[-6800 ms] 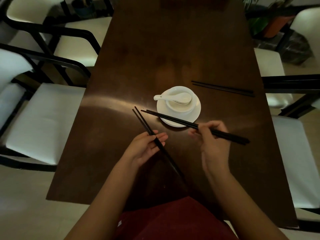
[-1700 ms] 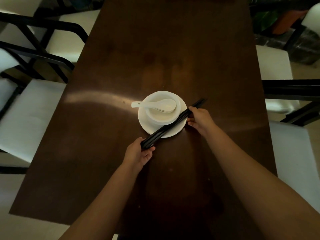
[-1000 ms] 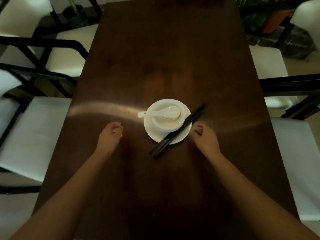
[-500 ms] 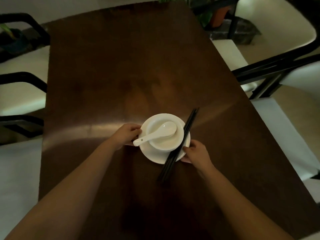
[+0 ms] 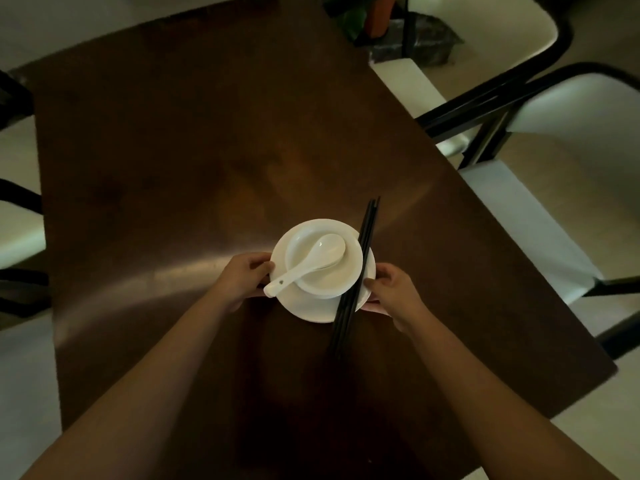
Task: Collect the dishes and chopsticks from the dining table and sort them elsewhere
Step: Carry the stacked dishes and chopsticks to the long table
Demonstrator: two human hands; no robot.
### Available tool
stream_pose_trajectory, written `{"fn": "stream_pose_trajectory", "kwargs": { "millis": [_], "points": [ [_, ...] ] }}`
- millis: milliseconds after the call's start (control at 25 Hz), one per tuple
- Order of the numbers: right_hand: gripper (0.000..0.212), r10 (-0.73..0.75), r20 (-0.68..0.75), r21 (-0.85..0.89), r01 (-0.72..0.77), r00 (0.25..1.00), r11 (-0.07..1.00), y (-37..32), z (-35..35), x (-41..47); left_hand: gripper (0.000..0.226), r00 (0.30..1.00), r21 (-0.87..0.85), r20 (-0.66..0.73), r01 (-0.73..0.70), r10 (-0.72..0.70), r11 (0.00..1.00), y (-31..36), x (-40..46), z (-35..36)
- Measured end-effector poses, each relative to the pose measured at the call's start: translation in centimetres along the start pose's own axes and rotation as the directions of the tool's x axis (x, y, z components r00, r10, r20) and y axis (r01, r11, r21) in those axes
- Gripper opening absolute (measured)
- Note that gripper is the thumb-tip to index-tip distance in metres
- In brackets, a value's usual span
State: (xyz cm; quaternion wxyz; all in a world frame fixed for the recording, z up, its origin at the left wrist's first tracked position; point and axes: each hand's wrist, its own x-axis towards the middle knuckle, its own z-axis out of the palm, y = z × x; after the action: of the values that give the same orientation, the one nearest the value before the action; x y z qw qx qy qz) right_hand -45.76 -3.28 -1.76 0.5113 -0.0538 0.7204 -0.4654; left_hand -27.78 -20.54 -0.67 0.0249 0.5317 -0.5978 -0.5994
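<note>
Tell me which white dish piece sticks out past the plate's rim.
The spoon: its handle overhangs the plate edge toward the left hand. The bowl sits wholly within the plate.

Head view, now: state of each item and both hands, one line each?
Round white ceramic plate: held at opposite rims by both hands.
White ceramic bowl: upright on the plate.
White ceramic soup spoon: resting in the bowl, handle past its left rim.
Black chopsticks: bundled, lying across the plate's right side.
Left hand: grip on the plate's left rim.
Right hand: grip on its right rim.
</note>
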Motion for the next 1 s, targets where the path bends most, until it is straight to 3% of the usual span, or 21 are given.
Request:
{"fn": "stream_pose_trajectory", "kwargs": {
  "millis": [240, 440, 720, 1000],
  "points": [
    [0.024, -0.036, -0.069, 0.103, 0.043, 0.997, 0.994, -0.5, -7.0, -4.6, 0.03, 0.995, 0.027, 0.083, -0.056, 0.054, 0.998, 4.3, -2.6, 5.8],
    [0.026, -0.071, -0.191, 0.152, 0.101, 0.979, 0.983, -0.1, -16.9, -10.1, 0.024, 0.963, 0.045, 0.23, -0.158, 0.144, 0.986, 9.4, -6.3, 14.3],
    [0.021, -0.12, -0.355, 0.178, 0.193, 0.927, 0.965, 3.0, -36.7, -18.9, 0.019, 0.876, -0.005, 0.409, -0.279, 0.256, 0.96, 15.5, -14.3, 33.6],
    [0.015, -0.129, -0.466, 0.203, 0.248, 0.875, 0.947, 7.9, -57.2, -28.0, 0.014, 0.808, -0.041, 0.541, -0.253, 0.234, 0.967, 19.2, -21.4, 55.4]
  ]
}}
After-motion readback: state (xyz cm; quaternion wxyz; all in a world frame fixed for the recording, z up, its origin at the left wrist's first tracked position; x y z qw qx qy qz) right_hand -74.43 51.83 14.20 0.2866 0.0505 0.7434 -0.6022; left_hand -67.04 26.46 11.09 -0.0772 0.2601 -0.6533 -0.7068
